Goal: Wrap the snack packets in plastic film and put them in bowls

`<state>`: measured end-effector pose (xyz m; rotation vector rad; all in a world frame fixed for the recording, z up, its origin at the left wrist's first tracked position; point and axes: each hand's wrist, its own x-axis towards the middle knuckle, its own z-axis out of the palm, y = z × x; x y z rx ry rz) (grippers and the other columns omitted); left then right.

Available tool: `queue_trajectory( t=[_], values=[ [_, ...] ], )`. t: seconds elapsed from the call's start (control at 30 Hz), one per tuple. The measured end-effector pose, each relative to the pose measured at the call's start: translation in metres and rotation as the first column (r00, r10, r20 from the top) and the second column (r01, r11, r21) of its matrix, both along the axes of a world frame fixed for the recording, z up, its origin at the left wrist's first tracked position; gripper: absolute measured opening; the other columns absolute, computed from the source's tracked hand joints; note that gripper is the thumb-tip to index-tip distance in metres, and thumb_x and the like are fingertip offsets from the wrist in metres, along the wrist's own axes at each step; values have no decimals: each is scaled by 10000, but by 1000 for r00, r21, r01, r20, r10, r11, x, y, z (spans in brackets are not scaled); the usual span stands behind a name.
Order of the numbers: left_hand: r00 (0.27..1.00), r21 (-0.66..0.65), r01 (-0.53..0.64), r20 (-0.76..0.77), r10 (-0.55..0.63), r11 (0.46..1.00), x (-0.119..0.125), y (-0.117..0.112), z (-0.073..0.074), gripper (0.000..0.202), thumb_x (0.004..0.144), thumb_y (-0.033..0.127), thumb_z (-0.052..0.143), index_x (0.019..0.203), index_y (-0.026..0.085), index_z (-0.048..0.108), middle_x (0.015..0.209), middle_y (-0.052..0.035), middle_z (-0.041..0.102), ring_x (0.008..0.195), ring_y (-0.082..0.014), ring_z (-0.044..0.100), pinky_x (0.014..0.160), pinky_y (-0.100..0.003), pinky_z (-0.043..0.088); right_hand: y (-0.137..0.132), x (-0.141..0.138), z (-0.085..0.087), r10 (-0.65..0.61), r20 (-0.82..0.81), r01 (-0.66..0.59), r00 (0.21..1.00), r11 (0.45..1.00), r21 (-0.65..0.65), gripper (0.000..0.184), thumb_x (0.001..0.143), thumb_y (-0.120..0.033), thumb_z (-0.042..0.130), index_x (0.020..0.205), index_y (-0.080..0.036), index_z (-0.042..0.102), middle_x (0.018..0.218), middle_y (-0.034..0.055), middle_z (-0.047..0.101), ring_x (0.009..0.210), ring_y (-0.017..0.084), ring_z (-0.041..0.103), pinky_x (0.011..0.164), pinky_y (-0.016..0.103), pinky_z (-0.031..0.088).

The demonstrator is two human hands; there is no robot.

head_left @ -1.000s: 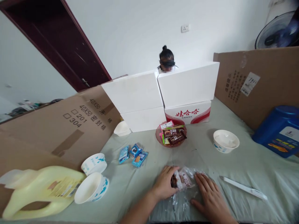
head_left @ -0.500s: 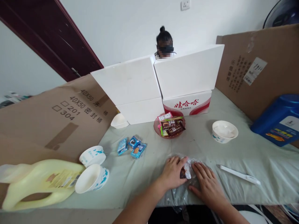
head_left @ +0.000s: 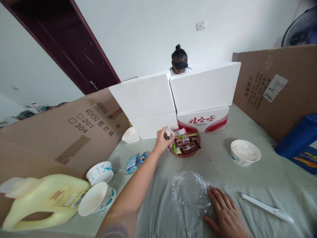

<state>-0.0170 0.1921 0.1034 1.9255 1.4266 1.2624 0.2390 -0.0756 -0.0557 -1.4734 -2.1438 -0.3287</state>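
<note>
Far left of the grip and nearer the body: a yellow jug (head_left: pixel 58 191). Between jug and grip: two paper cups (head_left: pixel 99 173), close beside each other. Farther out, left of the grip: a third cup (head_left: pixel 130 135), just beside the white boxes (head_left: pixel 146 99). A little left and nearer: blue packs (head_left: pixel 132 163), one partly behind the forearm (head_left: pixel 140 181).

At the grip itself, the left hand (head_left: pixel 161 142): thumb and fingers together, clamped on a small snack (head_left: pixel 169 133). Seen at the left rim of the bowl (head_left: pixel 184 155); touching or a little above, cannot tell. Just right of the grip, in that bowl: wrapped brown bars (head_left: pixel 189 145).

Nearer the body than the grip: clear film (head_left: pixel 183 190), spread on the cloth (head_left: pixel 158 205). At its right edge, the right hand (head_left: pixel 226 210): palm down, thumb apart from the fingers, nothing pinched.

Well right of the grip: another cup (head_left: pixel 244 158). Nearer, right of the right hand: a white knife (head_left: pixel 267 207). Farthest right: a blue bottle (head_left: pixel 302 142).

Step in hand, by judgement: bringing the snack to the bowl, with release not yet made. For the next move, probably needed: a slight shift right past the rim, then a gentle loosening over the bars.
</note>
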Motion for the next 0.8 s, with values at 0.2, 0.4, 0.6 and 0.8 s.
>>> queue_trajectory(
  t=[0.2,0.4,0.6,0.8],
  values=[
    [914,-333,352,-79,-398,875,33,74,16,799,545,462,837,1215,128,555,983,-56,663,923,-247,620,900,-401,481,2,2,-3,7,4,-7,1000,1000,-6,760,826,-586,549,1458,-203,370,1368,82,549,1231,278,493,984,390,375],
    [939,-240,316,-58,-339,918,22,57,4,552,812,652,518,965,143,667,961,-80,702,974,-257,612,928,-417,461,1,2,-6,-1,-4,1,1000,999,-36,722,827,-585,550,1434,-221,411,1383,77,536,1249,282,480,1003,402,365],
    [998,30,65,-28,-64,997,-2,-46,-13,401,920,514,403,1027,184,604,1109,-110,597,1133,-256,506,1016,-449,380,-1,-1,4,-5,-38,4,999,999,-44,703,838,-573,556,1412,-190,423,1378,90,536,1266,270,460,1022,395,350],
    [712,-86,608,-382,-590,789,-1,-214,-70,421,809,408,650,1176,215,576,1144,-89,612,1075,-250,554,1017,-445,418,-2,-1,5,-40,-77,34,996,997,-70,706,821,-530,594,1405,-183,404,1352,106,548,1274,291,443,1013,422,371]
  ],
)
